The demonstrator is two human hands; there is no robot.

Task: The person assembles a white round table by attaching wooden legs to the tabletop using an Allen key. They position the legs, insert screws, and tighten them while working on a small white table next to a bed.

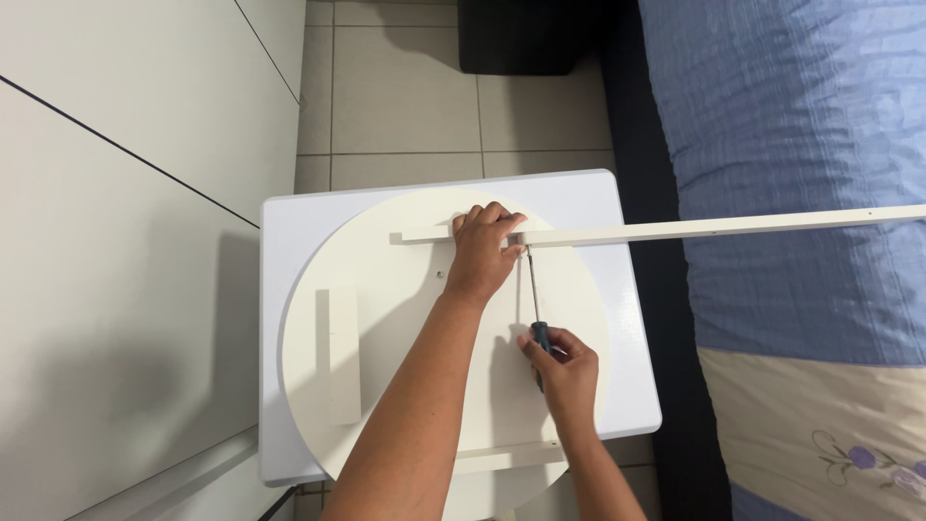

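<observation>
**A:** While the left hand (485, 253) presses down on a long white rail (714, 228), what does the head view show of the tool?

**B:** A screwdriver (533, 307) stands in the right hand (564, 371), whose fingers are closed round its dark handle. Its thin metal shaft runs away from the person, long axis nearly straight up the frame, and the tip meets the rail just beside the left hand's fingertips.

**A:** And the rail itself?

**B:** It lies crosswise, long axis left to right. One end sits on a round white panel (386, 318); the other reaches far out to the right, over the bed (791, 145) with its blue cover. The left hand is curled over the rail, palm down, clamping it flat against the panel.

**A:** What carries the panel?

**B:** A small white worktop (285, 227), rectangular with rounded corners. The disc nearly fills it and overhangs the near edge.

**A:** Anything else on the disc?

**B:** A short white batten (340, 355) lies on its left part, long axis pointing away from the person, well apart from both hands. A second thin strip (506, 452) lies crosswise near the bottom edge, just below the right wrist.

**A:** And round about?

**B:** Pale tiled floor (405, 106) beyond the worktop, white cabinet fronts (125, 193) to the left, and a dark box (526, 37) at the top.
</observation>
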